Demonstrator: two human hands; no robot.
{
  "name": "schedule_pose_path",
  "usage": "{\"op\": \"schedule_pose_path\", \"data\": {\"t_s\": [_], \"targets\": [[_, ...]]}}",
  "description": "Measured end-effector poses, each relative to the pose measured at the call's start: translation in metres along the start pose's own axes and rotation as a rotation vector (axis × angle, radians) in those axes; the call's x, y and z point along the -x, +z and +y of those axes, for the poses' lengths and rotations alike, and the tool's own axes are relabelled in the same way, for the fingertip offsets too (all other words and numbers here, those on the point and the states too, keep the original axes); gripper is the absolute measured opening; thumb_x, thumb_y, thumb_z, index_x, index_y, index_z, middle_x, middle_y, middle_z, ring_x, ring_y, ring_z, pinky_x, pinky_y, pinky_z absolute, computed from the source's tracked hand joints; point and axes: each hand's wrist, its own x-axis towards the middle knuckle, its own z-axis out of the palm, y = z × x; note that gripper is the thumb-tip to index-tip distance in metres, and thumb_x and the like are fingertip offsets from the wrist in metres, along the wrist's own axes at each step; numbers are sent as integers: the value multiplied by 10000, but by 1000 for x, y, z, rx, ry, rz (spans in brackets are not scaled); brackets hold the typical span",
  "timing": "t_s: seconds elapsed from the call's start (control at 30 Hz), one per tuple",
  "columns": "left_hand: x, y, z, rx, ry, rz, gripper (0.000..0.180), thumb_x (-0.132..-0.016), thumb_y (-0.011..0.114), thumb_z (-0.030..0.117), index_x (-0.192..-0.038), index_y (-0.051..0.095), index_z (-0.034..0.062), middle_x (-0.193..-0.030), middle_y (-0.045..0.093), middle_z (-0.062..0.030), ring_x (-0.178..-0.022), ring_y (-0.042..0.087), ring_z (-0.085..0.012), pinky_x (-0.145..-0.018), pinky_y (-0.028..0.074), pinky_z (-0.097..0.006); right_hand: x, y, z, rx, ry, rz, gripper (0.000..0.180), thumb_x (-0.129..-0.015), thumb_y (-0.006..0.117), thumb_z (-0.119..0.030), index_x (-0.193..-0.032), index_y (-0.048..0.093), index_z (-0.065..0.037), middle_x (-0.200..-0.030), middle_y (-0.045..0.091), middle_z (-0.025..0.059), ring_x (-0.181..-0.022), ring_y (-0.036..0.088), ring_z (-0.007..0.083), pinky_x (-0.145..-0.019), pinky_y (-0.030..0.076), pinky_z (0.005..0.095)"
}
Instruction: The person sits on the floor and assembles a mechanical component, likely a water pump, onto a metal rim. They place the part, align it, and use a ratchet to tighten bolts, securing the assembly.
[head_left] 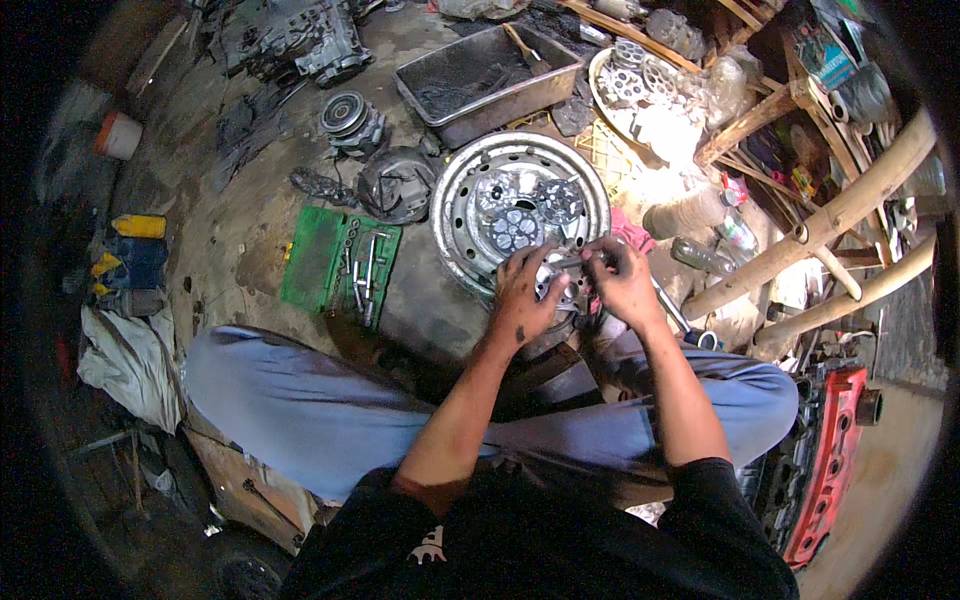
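My left hand (524, 300) is curled at the near edge of a steel wheel rim (456, 258), its thumb and fingers around a small metal part whose kind I cannot make out. Facing it, my right hand (625, 285) has its fingers pinched on a short dark, rod-like piece (569, 264) that reaches toward the left hand. Both hands are smudged with grease. Inside the rim lie round, holed metal discs (515, 229) and a dark, blocky metal part (558, 201). My fingers partly hide the pieces between the hands.
Left of the rim lies an open green socket set (318, 262), with a pulley unit (345, 122) farther back. A metal tray (490, 128) holds a brush. Metal parts fill a basin (605, 95) at the back right. Wooden poles (815, 230) and a red engine cover (828, 465) flank my right.
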Motion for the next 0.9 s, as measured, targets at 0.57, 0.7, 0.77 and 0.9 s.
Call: {"op": "schedule_pose_path", "data": {"t_s": [0.57, 0.7, 0.77, 0.9], "targets": [[67, -113, -141, 630, -891, 678, 269, -942, 657, 239, -855, 662, -15, -655, 600, -58, -504, 540, -153, -449, 417, -339, 103, 197, -18, -130, -150, -627, 244, -803, 675, -4, -1045, 641, -10, -1005, 690, 173, -938, 651, 258, -893, 501, 371], [79, -107, -193, 842, -1013, 984, 277, -957, 642, 294, -932, 659, 19, -704, 624, -76, -515, 567, -182, -449, 449, -339, 69, 245, -5, -233, 75, -590, 162, -802, 647, 19, -962, 669, 10, -910, 710, 119, -873, 663, 232, -851, 514, 348], [92, -83, -244, 941, -1062, 1084, 345, -970, 600, 355, -1012, 657, 17, -826, 661, -138, -636, 617, -252, -557, 485, -380, 51, 277, -10, -443, 240, -529, 82, -857, 642, -3, -935, 664, 8, -845, 695, 85, -775, 647, 189, -713, 521, 326], [103, -25, -332, -201, -938, 889, 476, -994, 510, 439, -1143, 645, 7, -1081, 685, -244, -970, 670, -368, -874, 517, -456, 31, 347, -44, -839, 614, -455, 195, -887, 732, -120, -1028, 664, -3, -818, 677, 65, -636, 603, 170, -555, 513, 299]]}}
